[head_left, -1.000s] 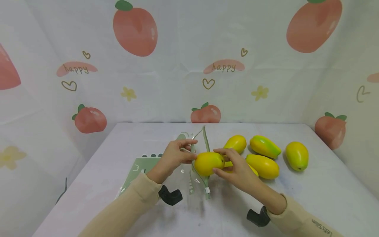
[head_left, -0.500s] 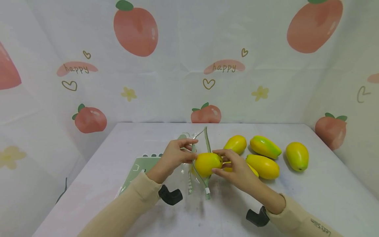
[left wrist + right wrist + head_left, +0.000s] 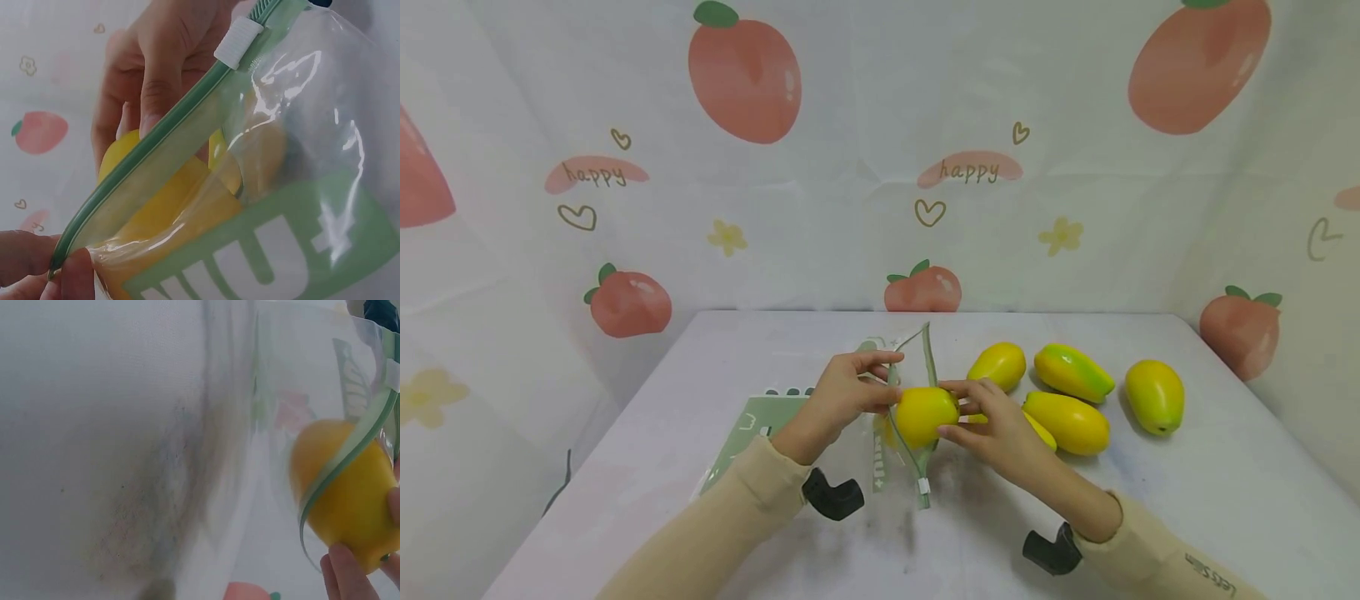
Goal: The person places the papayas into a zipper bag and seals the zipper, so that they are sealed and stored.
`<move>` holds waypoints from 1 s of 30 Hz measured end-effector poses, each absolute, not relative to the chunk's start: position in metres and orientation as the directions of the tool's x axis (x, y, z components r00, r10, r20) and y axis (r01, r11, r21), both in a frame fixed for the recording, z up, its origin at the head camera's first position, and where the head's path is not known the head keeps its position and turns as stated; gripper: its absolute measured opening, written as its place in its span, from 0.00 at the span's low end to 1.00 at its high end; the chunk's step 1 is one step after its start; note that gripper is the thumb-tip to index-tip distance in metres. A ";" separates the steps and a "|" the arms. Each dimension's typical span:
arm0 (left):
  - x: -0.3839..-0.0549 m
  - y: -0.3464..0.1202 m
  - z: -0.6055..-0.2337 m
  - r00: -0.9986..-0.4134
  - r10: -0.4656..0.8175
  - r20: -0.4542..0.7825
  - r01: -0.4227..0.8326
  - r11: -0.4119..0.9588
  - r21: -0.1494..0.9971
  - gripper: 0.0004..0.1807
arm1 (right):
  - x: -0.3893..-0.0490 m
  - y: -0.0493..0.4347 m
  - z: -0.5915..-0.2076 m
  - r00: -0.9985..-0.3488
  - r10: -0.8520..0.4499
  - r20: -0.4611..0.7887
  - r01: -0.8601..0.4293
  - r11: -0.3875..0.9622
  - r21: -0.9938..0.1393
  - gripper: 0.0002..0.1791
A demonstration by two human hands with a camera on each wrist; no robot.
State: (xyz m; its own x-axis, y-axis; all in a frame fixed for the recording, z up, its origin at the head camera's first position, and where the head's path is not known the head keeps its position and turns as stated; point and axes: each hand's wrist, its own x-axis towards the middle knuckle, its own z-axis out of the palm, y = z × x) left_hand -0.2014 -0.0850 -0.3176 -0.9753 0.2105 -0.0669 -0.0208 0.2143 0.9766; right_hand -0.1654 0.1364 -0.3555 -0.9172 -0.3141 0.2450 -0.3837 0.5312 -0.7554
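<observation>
My left hand (image 3: 846, 393) pinches the green rim of a clear zip bag (image 3: 275, 250), which stands with its mouth spread. In my right hand (image 3: 1000, 425) is a yellow mango (image 3: 927, 417), gripped at its right end by fingers and thumb. The mango's far end sits inside the bag mouth, past the green zip strip, and shows through the plastic in the right wrist view. A white slider (image 3: 239, 42) is at one end of the zip. Right fingertips (image 3: 350, 575) are at the mango's near end, just outside the rim.
Several more yellow-green mangoes (image 3: 1066, 422) lie on the white table (image 3: 1195, 517) to the right. A flat green-printed clear bag (image 3: 767, 408) lies at the left, partly under my left forearm. A fruit-printed cloth (image 3: 850, 225) hangs behind.
The mango has moved left and deeper into the bag mouth, with my right fingers following at its end. My left hand has stayed nearly still on the rim.
</observation>
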 end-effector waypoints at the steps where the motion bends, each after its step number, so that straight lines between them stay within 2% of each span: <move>1: -0.201 -0.085 -0.318 -0.975 0.213 -0.065 -0.020 0.210 0.978 0.26 | -0.166 0.136 -0.356 -0.913 -0.319 0.252 -0.393 0.533 -0.749 0.29; 8: -0.199 -0.081 -0.316 -0.967 0.247 -0.060 -0.013 0.189 0.982 0.26 | -0.167 0.136 -0.354 -0.892 -0.356 0.279 -0.429 0.471 -0.770 0.25; 30: -0.199 -0.083 -0.311 -0.966 0.254 -0.043 -0.003 0.154 0.988 0.26 | -0.167 0.138 -0.349 -0.907 -0.341 0.248 -0.391 0.457 -0.799 0.25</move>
State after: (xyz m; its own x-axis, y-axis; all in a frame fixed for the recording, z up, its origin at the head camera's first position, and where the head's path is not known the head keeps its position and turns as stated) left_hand -0.1988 -0.0827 -0.3107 -0.9663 0.2539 -0.0429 -0.0035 0.1535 0.9881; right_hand -0.1670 0.1377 -0.3488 -0.9065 -0.3414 0.2482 -0.3909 0.4570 -0.7990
